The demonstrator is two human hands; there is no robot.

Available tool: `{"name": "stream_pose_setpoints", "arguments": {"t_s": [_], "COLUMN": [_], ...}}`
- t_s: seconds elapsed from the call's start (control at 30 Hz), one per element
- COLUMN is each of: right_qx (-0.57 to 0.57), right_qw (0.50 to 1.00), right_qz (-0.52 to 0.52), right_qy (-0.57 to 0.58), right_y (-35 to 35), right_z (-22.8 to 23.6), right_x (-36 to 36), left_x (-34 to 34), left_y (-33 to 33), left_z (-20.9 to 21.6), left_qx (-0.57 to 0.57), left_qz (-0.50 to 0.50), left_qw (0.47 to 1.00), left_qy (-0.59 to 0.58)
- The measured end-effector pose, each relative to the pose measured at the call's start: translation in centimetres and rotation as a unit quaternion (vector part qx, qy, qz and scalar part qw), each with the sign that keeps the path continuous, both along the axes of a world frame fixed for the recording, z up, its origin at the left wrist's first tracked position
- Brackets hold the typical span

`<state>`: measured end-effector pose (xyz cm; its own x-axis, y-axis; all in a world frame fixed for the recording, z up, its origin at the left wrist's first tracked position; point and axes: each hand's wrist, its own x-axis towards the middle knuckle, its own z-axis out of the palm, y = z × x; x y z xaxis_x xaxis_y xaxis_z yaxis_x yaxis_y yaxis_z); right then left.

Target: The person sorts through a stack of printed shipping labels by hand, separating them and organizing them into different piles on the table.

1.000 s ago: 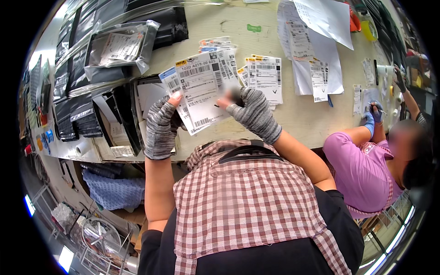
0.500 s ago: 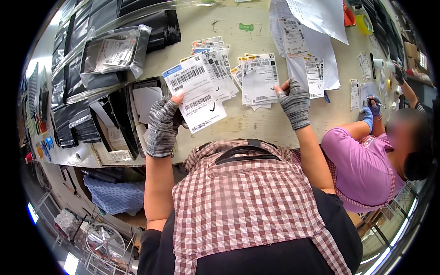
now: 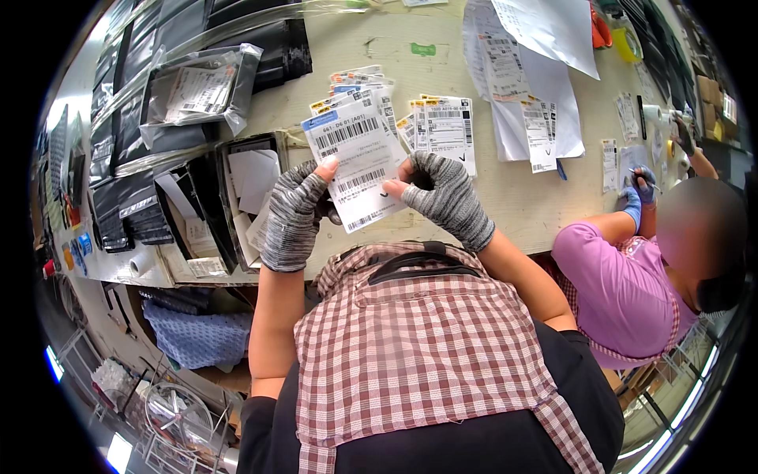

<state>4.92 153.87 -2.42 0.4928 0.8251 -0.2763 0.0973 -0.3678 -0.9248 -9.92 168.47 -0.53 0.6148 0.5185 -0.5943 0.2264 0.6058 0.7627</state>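
Note:
A white shipping label (image 3: 359, 158) with barcodes, a blue corner and a check mark is held in front of me, slightly tilted. My left hand (image 3: 294, 212), in a grey knit fingerless glove, grips its left edge with the thumb on top. At its right edge my right hand (image 3: 452, 193), gloved alike, pinches with thumb and forefinger. Whether other labels lie behind it is hidden. Beyond the label lies a fanned pile of labels (image 3: 365, 77), partly covered. Another pile of labels (image 3: 448, 130) rests just beyond my right hand.
White paper sheets (image 3: 553, 39) with more labels (image 3: 541, 138) lie at the far right. Black plastic packages and a clear-bagged parcel (image 3: 197, 87) fill the left, with a black box (image 3: 251, 170) of papers nearer. A co-worker in a purple shirt (image 3: 612, 292) works at right.
My right hand has moved left from the right-hand pile to the label in my left hand. The pale sheet topping that pile is no longer there. My left hand has shifted slightly right.

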Motion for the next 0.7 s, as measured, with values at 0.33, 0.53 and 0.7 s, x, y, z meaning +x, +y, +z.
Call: {"name": "stream_pose_setpoints", "arguments": {"t_s": [0.33, 0.53, 0.7], "right_qx": [-0.018, -0.022, -0.023], "right_qw": [1.0, 0.998, 0.998], "right_qz": [-0.001, -0.006, 0.0], "right_qy": [-0.01, -0.059, -0.06], "right_y": [0.6, 1.3, 1.4], "right_z": [-0.6, 0.1, 0.0], "right_x": [-0.2, -0.6, -0.6], "left_x": [-0.2, -0.5, -0.6], "left_y": [0.3, 0.4, 0.6], "left_z": [0.5, 0.5, 0.6], "left_qx": [0.017, 0.047, 0.042], "left_qz": [0.006, -0.012, -0.014], "left_qw": [0.999, 0.998, 0.998], "left_qy": [0.027, 0.039, 0.045]}}
